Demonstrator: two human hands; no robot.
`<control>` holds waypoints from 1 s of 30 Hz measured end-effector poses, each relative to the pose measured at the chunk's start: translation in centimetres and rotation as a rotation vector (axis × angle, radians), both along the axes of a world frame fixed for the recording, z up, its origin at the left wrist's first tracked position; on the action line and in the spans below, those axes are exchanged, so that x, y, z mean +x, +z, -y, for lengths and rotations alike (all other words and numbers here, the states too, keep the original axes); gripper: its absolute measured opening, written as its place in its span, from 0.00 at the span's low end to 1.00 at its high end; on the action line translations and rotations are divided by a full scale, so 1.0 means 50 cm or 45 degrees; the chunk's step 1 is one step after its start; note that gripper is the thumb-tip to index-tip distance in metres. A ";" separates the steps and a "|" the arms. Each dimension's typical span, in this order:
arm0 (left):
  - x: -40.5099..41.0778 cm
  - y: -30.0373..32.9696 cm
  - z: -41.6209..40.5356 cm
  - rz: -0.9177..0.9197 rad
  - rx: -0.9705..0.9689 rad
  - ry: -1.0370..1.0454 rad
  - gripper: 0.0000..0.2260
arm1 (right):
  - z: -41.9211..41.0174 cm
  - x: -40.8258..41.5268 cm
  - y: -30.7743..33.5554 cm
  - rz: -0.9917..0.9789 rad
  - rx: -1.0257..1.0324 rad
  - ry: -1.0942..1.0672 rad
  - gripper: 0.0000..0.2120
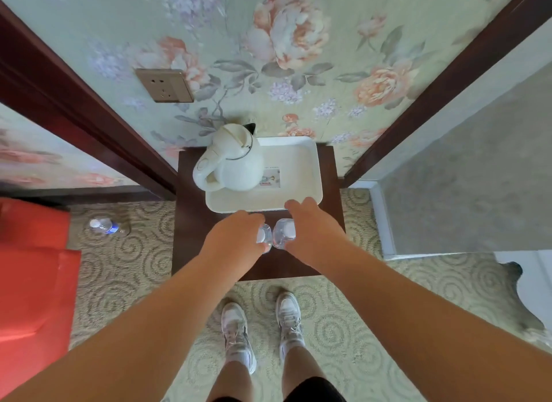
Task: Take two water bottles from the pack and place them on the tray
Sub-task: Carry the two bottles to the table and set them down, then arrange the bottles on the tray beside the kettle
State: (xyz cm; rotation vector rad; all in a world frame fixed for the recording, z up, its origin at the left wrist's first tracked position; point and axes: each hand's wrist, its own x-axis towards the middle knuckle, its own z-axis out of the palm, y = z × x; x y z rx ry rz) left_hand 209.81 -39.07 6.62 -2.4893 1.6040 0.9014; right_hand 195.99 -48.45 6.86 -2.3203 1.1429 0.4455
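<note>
Clear plastic is all you see of the two bottles: the left hand point(239, 232) has its grip wrapped round the left bottle point(264, 233), the right hand point(310, 226) round the right bottle point(284, 232), side by side over the dark wood table point(191, 237), just short of the white tray point(304, 174). A white kettle point(230, 162) sits in the tray's left half. Another bottle point(104, 226) lies on the swirly carpet point(134, 267); floral wallpaper point(298, 42) behind.

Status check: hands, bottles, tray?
Left hand shut on left bottle, right hand on right bottle. Both short of tray. Kettle fills tray's left; right side free.
</note>
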 end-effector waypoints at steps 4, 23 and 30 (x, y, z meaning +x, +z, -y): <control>-0.011 -0.026 0.002 0.049 -0.003 -0.029 0.08 | -0.019 0.018 -0.013 -0.076 0.024 0.095 0.26; -0.030 -0.083 -0.007 0.202 -0.049 -0.177 0.12 | -0.055 0.017 -0.047 -0.041 0.001 0.054 0.18; 0.030 -0.042 0.004 0.164 -0.094 -0.293 0.12 | -0.026 0.007 0.010 -0.016 -0.035 -0.070 0.14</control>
